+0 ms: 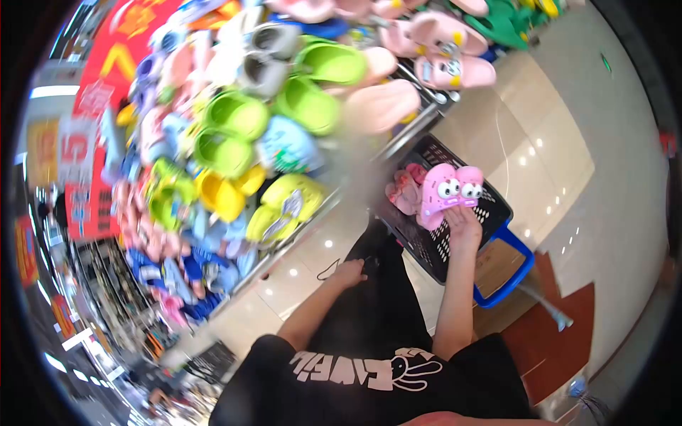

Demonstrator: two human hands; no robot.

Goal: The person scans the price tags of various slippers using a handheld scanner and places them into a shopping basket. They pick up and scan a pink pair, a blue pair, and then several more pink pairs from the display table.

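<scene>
My right hand (463, 226) holds a pair of pink slippers (447, 190) with cartoon eyes, raised over a black shopping basket (490, 213). More pink slippers (403, 192) lie inside the basket. My left hand (349, 272) rests down against my black trousers, fingers curled, holding nothing that I can see. I wear a black shirt with white print.
A slanted display rack (398, 145) full of clog-style slippers in green (312, 103), yellow (284, 202), pink and blue fills the upper left. The basket has a blue frame (508, 280). Glossy beige floor tiles (554, 142) stretch to the right. Red sale signs (89, 149) hang at the left.
</scene>
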